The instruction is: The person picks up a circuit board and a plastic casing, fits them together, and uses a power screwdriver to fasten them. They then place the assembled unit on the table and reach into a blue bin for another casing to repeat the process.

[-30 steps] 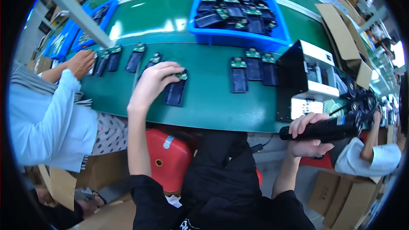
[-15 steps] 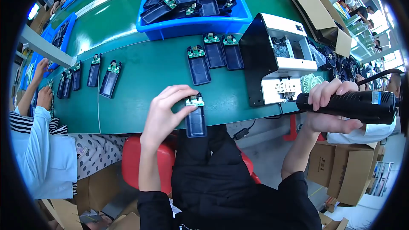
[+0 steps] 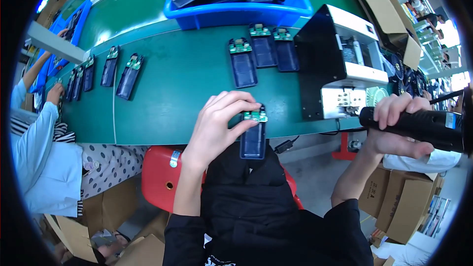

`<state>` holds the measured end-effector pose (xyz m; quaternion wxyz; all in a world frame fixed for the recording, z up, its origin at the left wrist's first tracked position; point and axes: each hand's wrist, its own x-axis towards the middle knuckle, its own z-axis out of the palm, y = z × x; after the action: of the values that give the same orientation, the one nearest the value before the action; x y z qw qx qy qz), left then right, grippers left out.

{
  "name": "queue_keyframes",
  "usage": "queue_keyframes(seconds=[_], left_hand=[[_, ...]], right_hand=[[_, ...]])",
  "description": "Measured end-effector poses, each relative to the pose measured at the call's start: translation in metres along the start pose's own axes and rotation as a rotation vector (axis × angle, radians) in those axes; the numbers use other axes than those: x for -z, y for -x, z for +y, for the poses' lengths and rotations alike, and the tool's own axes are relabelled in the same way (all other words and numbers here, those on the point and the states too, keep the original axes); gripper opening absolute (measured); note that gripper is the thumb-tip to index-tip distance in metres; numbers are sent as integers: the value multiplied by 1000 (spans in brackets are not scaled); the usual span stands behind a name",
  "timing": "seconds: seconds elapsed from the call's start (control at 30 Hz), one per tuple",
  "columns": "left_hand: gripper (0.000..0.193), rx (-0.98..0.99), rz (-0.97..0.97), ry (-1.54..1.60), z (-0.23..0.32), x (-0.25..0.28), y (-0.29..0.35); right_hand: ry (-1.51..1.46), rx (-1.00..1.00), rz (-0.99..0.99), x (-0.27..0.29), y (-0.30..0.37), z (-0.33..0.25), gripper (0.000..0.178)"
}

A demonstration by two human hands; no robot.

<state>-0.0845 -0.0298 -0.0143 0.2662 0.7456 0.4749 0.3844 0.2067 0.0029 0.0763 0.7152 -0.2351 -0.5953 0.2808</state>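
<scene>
My left hand (image 3: 217, 123) pinches a dark blue plastic housing (image 3: 253, 144) by its upper end, thumb and fingers at the green circuit board (image 3: 255, 116) fitted there. The housing hangs over the table's front edge, open side up. My right hand (image 3: 389, 140) is wrapped around a black electric screwdriver (image 3: 428, 125), which lies nearly level with its tip pointing left. That tip is close to the lower front of a black-and-white benchtop machine (image 3: 320, 64), like a screw feeder; whether they touch I cannot tell. Beyond my left hand lie three similar housings (image 3: 243, 70).
A blue bin (image 3: 236, 17) full of housings stands at the back. More housings (image 3: 129, 79) lie in a row at left, near a co-worker's hand (image 3: 55, 93). Open cardboard boxes (image 3: 379, 0) and black round parts (image 3: 401, 81) sit behind the machine. A cable trails from the screwdriver.
The whole view has shifted, so the table's things appear farther right and higher. My left hand with the housing is slightly nearer the screwdriver. Both grips are unchanged.
</scene>
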Motion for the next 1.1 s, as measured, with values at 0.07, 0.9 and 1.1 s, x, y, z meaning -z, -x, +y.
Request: queue_keyframes(seconds=[0.07, 0.9, 1.1], left_hand=[[26, -32, 9, 29, -4, -5, 1], [32, -4, -5, -16, 13, -13, 6], [31, -33, 67, -25, 12, -18, 10]], right_hand=[[-70, -37, -45, 7, 5, -4, 75], [-332, -229, -257, -109, 46, 30, 90], [-308, -221, -256, -111, 50, 32, 91]])
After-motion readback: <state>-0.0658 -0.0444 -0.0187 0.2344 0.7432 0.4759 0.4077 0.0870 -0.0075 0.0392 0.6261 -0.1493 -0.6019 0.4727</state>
